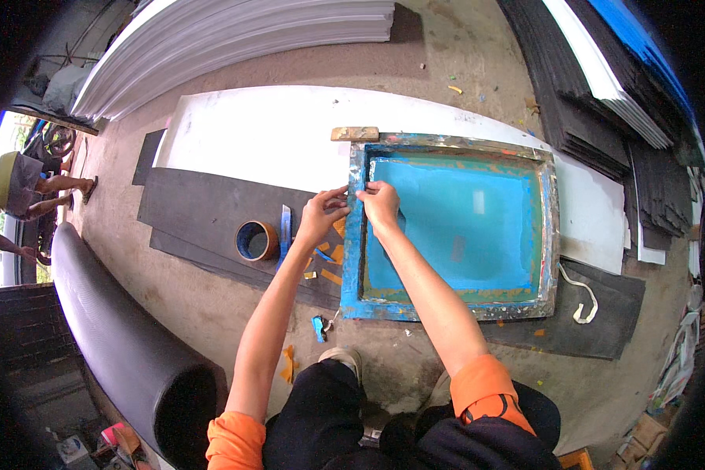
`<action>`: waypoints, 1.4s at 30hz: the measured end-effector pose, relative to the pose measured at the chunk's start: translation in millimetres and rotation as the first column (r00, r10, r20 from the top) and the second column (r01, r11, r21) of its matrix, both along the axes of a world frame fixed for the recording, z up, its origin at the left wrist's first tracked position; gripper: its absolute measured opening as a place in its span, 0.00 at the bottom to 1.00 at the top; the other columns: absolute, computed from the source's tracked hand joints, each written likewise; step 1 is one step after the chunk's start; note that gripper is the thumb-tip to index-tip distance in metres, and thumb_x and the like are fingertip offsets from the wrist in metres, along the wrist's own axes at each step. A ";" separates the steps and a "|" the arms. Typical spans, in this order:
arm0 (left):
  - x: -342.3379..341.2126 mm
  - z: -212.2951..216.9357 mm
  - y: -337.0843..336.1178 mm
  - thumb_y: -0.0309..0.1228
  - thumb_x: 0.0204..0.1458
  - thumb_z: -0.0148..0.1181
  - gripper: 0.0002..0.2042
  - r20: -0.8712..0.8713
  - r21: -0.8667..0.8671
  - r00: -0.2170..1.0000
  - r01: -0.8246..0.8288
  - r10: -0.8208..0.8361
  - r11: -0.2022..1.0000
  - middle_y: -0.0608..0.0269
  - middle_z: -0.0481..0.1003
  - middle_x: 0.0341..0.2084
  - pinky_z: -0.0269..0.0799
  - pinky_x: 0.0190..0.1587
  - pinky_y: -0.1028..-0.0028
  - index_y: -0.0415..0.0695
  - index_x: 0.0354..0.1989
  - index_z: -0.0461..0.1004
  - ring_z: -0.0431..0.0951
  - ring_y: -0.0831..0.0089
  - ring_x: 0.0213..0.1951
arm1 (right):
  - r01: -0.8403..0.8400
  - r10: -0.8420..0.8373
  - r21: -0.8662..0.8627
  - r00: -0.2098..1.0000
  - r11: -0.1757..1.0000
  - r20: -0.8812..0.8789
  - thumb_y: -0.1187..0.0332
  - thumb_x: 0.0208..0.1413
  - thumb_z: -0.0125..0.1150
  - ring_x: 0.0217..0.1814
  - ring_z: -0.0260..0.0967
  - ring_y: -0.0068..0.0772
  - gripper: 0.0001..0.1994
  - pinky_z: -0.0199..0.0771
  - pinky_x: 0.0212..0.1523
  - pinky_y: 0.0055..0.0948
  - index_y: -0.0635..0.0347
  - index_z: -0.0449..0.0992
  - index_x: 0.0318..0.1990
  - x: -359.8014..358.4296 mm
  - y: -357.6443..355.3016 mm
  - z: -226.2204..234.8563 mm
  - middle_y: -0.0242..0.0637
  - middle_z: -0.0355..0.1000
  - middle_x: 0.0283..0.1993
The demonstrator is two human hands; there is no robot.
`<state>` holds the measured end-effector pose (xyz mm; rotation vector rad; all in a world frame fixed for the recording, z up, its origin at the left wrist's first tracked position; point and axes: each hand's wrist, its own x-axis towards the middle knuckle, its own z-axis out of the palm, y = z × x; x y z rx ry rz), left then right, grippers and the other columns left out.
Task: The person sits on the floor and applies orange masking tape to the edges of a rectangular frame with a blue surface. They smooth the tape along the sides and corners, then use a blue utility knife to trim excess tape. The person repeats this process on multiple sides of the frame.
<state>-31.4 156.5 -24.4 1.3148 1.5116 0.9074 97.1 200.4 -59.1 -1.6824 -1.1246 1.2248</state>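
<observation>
Nearest the camera are the person's dark clothes (321, 415), with orange sleeves (235, 442) and two bare forearms (427, 294) reaching forward. The largest thing being worked on is the printing frame (352, 266), lying flat over sheets on the floor (478, 55) ahead and slightly right, its wooden bars paint-smeared around a blue mesh (462, 219). The left hand (317, 215) is at the outer side of the left bar, its thumb and fingers (335, 193) bent close together; the right hand (381, 205) is at that bar's inner side, fingers curled down. Whether either pinches something thin, I cannot tell. The step in hand appears to be fine fingertip work along this bar; the next move would seem to call for a light, steady touch that spares the mesh.

Around it, a stack of white sheets (243, 43) lies beyond, a black roll (125, 345) to the left, and a long white sheet (251, 125) and black sheets (211, 204) partly under the frame. A wooden block (354, 134) sits at its far left corner. A tape roll (272, 241), a blue strip (285, 227) and small tape scraps (330, 276) lie near the left forearm, where they could get in the way.
</observation>
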 end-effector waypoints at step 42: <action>8.4 6.6 -68.1 0.27 0.45 0.61 0.18 0.040 -0.101 0.997 -0.065 0.069 0.993 0.58 0.74 0.40 0.69 0.45 0.75 0.40 0.47 0.72 0.73 0.71 0.44 | -0.438 0.267 0.504 0.887 0.744 0.376 0.75 0.47 0.56 0.40 0.68 0.44 0.06 0.70 0.38 0.39 0.67 0.72 0.33 41.4 -67.0 19.1 0.43 0.71 0.35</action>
